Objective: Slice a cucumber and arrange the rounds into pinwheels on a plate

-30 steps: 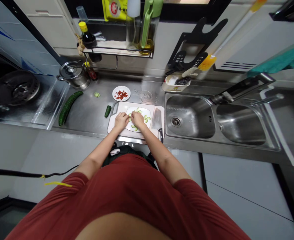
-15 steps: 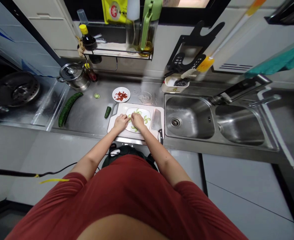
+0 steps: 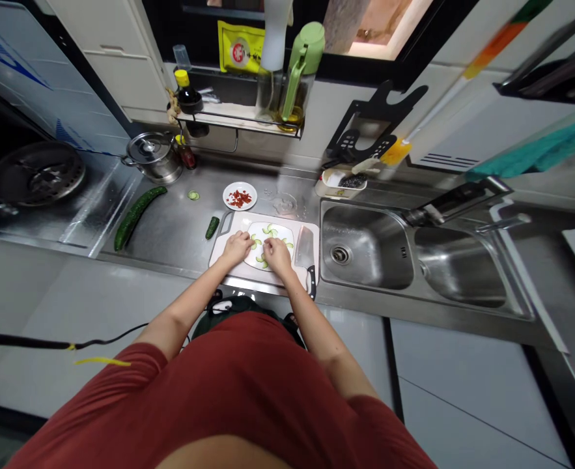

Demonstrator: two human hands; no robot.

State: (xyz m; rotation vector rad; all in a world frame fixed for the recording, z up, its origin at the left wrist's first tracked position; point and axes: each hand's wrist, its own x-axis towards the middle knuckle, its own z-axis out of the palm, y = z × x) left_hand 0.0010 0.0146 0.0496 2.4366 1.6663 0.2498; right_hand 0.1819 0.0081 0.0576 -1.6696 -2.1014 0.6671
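A white plate with several groups of green cucumber slices lies on a pale cutting board. My left hand rests at the plate's left edge, fingers curled, fingertips by the slices there; whether they pinch one is hidden. Over the plate's lower right, my right hand has thumb and fingers pinched together, and what is between them is too small to make out. A cleaver with a black handle lies on the board's right side. Left of the board is a short cucumber piece.
A small plate of chopped red pieces sits behind the board. To the left lie a long cucumber and a few cucumber slices, with a steel pot behind. On the right is a double sink.
My hands have moved apart; the right hand has shifted right across the plate, uncovering slices between them. The whole view has tilted slightly, showing more of the window.
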